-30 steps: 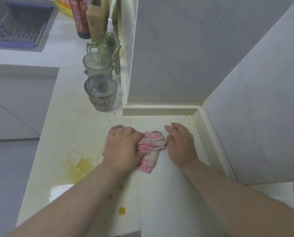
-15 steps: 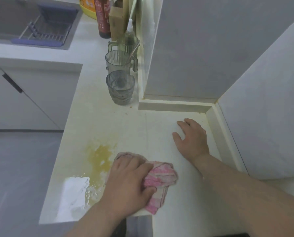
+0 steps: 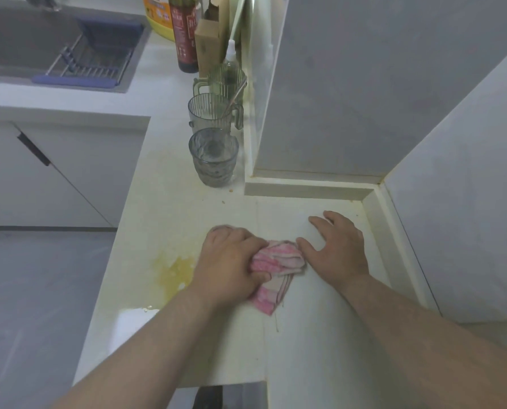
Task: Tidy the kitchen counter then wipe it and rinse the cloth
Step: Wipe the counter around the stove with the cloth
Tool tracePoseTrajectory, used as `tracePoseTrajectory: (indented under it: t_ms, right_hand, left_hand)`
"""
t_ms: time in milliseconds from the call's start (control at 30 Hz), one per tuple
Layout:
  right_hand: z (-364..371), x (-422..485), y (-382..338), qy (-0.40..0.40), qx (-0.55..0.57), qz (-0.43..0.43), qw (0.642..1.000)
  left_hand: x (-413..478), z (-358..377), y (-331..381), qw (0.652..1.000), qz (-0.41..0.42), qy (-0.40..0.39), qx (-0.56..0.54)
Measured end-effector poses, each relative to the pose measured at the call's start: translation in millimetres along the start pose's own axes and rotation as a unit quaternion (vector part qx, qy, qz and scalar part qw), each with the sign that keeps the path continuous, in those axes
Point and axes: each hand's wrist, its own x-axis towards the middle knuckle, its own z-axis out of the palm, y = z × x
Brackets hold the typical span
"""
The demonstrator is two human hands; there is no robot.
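Now mid-wipe on the pale counter [image 3: 163,219], well away from the sink [image 3: 16,54] at far left. Pressing down with the left hand [image 3: 228,261], fingers curled over and gripping the pink-striped cloth [image 3: 279,258]; bracing with the right hand [image 3: 339,249], spread flat on the counter, thumb seemingly touching the cloth's edge. Lying bunched between both hands, one loose corner trailing toward the near edge. Just left of the left hand, a yellow spill [image 3: 175,273] not yet cleared. Judged soft, light, limp and probably damp; best taken as a handful at the thick folded middle, not by the trailing corner. Against half a second ago: pushed away from the near edge and up against the right hand, then well apart from it.
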Motion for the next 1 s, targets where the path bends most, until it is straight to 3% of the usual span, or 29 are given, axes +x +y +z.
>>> tracePoseTrajectory:
  t_ms: [467,1000]
  right_hand:
    - [2,1,1,0.015,0.008,0.004,1.0]
    - [0,1,-4,0.001,-0.015,0.018,1.0]
  left_hand:
    - [76,-15,-26,1.0,-0.022,0.018,-0.012]
    - [-8,-14,-35,0.998,-0.028,0.035,-0.038]
